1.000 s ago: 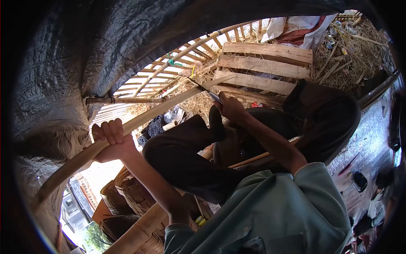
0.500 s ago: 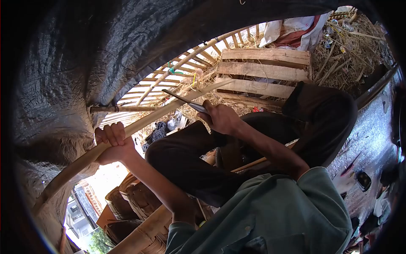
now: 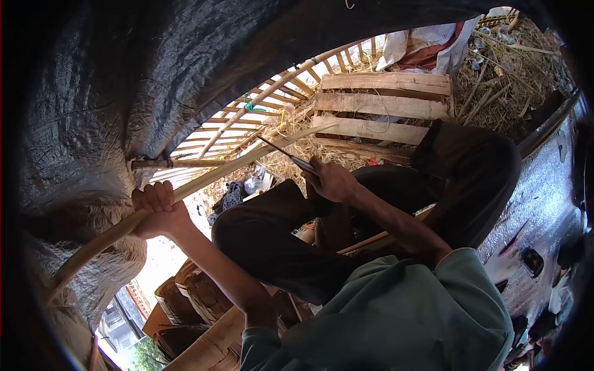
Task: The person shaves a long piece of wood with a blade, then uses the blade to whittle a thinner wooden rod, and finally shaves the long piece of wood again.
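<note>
A long, pale strip of split bamboo [image 3: 213, 177] slants across the view from lower left to upper middle. My left hand [image 3: 159, 211] is closed round it, fingers wrapped over the top. My right hand [image 3: 334, 180] grips a knife [image 3: 302, 163], its handle mostly hidden in the fist. The knife's dark, narrow blade points up and left, and its tip overlaps the bamboo strip near the far end. Below the hands are my bent legs [image 3: 266, 222] in dark trousers.
A slatted wooden pallet [image 3: 383, 105] lies ahead, with straw and litter [image 3: 507, 80] to its right. A bamboo slat fence [image 3: 272, 93] curves behind the strip. Dark plastic sheeting [image 3: 93, 111] hangs at left and overhead. Woven baskets [image 3: 204, 290] stand at lower left.
The knife and my right hand have moved slightly right and down, and the blade now appears thinner. My left hand and the bamboo strip have shifted a little left.
</note>
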A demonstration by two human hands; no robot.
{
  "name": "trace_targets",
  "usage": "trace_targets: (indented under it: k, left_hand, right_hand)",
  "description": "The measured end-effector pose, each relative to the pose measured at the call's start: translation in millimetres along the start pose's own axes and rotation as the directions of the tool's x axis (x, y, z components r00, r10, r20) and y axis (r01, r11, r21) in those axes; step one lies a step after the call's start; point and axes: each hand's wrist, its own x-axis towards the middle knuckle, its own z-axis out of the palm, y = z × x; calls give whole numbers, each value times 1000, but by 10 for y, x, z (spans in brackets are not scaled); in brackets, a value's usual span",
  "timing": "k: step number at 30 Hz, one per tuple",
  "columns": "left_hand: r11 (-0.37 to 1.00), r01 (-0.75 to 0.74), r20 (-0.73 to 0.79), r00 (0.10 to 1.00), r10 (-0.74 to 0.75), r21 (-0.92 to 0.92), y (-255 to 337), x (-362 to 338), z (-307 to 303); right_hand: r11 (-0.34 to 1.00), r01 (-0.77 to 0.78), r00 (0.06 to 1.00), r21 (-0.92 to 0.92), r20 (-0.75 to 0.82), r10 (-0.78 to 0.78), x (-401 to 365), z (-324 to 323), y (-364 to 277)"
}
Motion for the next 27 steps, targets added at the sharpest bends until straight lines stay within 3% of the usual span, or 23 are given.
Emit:
trace_targets:
  k: [8,11,14,15,16,17,19,21,22,24,27]
  left_hand:
    - [999,-15,-2,1000,15,36,-26,-9,9]
    - [997,-23,-82,996,29,74,-26,-28,56]
    - [1000,-3,-27,1000,3,15,-20,-15,-12]
    - [1000,20,-14,1000,-20,-23,-14,-18,-29]
    - [997,40,0,999,-40,-60,-12,-16,-33]
    - [998,9,-188,982,3,62,-92,-91,31]
    - [999,-28,-128,991,31,29,-46,-42,-172]
    - [999,-11,-112,994,7,-32,-15,-117,-302]
    - [999,-3,-98,995,-1,-34,-16,-135,-227]
    - [993,26,60,998,-19,-111,-22,-93,-279]
    - [994,25,32,999,-21,-106,-19,-111,-192]
  right_hand:
    - [998,43,999,-44,25,-42,132,-100,-279]
    - [964,264,962,-20,-70,-265,200,-245,-679]
    - [926,364,921,-99,-113,-374,234,-298,-678]
    - [958,287,951,-17,-116,-287,254,-136,-388]
    - [990,-91,993,-106,68,98,329,77,-15]
    - [983,-35,997,-181,62,47,328,132,282]
    - [963,16,1000,-269,9,-14,555,6,377]
    - [964,-34,997,-265,57,51,319,66,212]
    - [968,49,998,-248,-31,-59,324,162,299]
    - [967,14,997,-255,-68,-33,268,230,313]
    - [968,60,997,-245,-32,-70,211,75,-20]
